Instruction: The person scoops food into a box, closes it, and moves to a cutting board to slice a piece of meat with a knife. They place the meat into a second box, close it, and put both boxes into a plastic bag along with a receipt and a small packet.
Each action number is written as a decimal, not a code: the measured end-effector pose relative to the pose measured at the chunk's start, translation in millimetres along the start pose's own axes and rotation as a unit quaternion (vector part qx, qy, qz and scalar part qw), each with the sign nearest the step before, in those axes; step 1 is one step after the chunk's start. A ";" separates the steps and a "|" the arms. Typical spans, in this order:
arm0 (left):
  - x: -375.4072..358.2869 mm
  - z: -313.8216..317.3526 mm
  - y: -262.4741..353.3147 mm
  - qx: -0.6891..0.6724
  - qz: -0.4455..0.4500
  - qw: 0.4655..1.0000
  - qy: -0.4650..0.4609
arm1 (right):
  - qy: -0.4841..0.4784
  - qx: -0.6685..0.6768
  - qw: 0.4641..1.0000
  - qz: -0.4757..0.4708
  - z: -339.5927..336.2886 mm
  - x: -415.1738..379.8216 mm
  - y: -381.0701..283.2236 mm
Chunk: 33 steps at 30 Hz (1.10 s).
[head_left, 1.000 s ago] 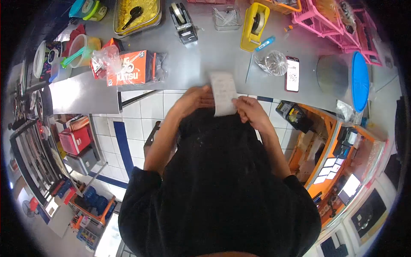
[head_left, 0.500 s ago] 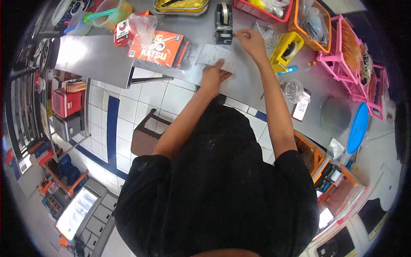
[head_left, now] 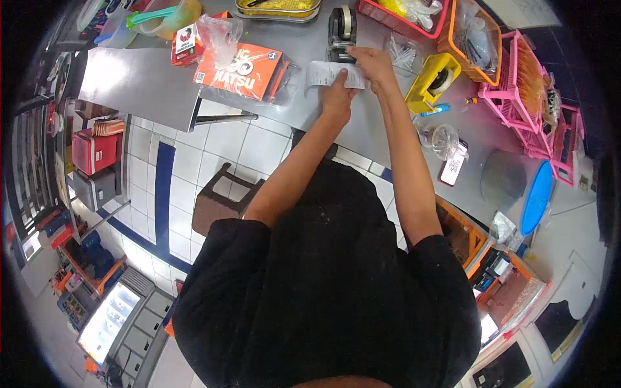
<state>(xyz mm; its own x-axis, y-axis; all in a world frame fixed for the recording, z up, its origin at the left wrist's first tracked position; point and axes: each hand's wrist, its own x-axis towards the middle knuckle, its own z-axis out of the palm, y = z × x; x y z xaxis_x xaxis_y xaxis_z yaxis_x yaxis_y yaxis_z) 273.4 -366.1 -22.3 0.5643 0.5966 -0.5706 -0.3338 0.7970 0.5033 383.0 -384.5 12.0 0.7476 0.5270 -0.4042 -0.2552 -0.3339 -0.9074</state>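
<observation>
My left hand (head_left: 337,101) grips a white printed paper slip (head_left: 320,74) by its near edge, thumb on top. The slip curls a little over the metal table. My right hand (head_left: 375,68) is closed in a pinch at the cutting end of a black tape dispenser (head_left: 341,39), which holds a roll of clear tape. Whatever lies between those fingertips is too small to make out. Left of the slip, an orange-red printed box (head_left: 242,72) sits in a clear plastic bag.
A yellow tape dispenser (head_left: 432,84) and blue marker (head_left: 436,110) lie to the right. Beyond are an orange basket (head_left: 446,42), pink racks (head_left: 511,97) and a phone (head_left: 453,165). A metal tray (head_left: 278,13) stands at the back; a brown stool (head_left: 210,210) is below the table edge.
My left hand has moved right and up with the paper slip, bringing it close under the black dispenser. My right hand has shifted slightly left, to the dispenser's near end.
</observation>
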 end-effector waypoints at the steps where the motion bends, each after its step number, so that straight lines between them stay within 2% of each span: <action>1: 3.2 -3.4 -3.8 0.003 0.002 1.000 -0.002 | 0.001 0.026 0.999 0.025 -2.6 -24.1 -18.6; 4: 13.9 -17.3 -12.7 0.023 -0.007 0.999 -0.035 | -0.015 0.050 0.995 0.082 -13.9 -75.8 -25.8; 7: 14.9 -17.4 -15.7 -0.009 0.005 1.000 0.006 | -0.069 0.065 0.991 0.098 -24.6 -118.4 -4.3; 10: 5.3 -12.2 -13.0 -0.007 0.006 1.000 0.011 | -0.063 0.077 0.987 0.125 -29.5 -151.3 13.8; 16: -14.0 -13.0 0.4 -0.130 -0.068 0.982 -0.117 | -0.061 0.057 0.987 0.135 -31.1 -145.3 37.7; 19: -24.4 -7.9 8.3 -0.109 -0.040 0.984 -0.131 | -0.064 0.028 0.987 0.147 -30.2 -143.1 41.4; 22: -22.5 -7.2 6.1 -0.024 -0.048 0.997 -0.064 | -0.109 -0.075 0.982 0.132 -40.0 -135.3 43.8; 23: -22.6 -7.2 3.8 -0.027 -0.026 0.996 -0.077 | -0.076 -0.140 0.986 0.039 -47.1 -129.2 53.6; 25: -23.6 -6.9 1.7 -0.035 0.022 0.994 -0.103 | -0.008 -0.264 0.953 -0.148 -64.5 -106.3 82.3; 27: -24.9 -6.3 3.9 -0.025 0.020 0.995 -0.097 | 0.123 -0.189 0.971 -0.079 -76.9 -59.7 88.5; 29: -28.3 -4.7 4.3 -0.008 0.011 0.996 -0.083 | 0.120 -0.104 0.972 -0.176 -69.0 -31.3 68.8; 31: -29.8 -2.4 5.5 0.013 0.001 0.998 -0.060 | 0.004 -0.059 0.998 0.008 -51.7 -24.8 27.2; 32: -27.7 -3.8 5.0 0.011 -0.003 0.998 -0.061 | -0.056 -0.035 0.993 0.100 -44.8 -20.1 15.8; 33: -25.2 -7.2 3.2 0.008 -0.006 0.998 -0.060 | -0.083 0.009 0.991 0.109 -40.5 -9.7 23.7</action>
<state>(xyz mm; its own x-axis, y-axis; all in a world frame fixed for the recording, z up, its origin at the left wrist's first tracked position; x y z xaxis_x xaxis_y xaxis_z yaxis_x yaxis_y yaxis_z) 252.6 -377.9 -11.0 0.6556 0.5702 -0.4950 -0.3145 0.8022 0.5075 394.6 -429.2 -0.9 0.5626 0.5666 -0.6020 -0.4114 -0.4398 -0.7983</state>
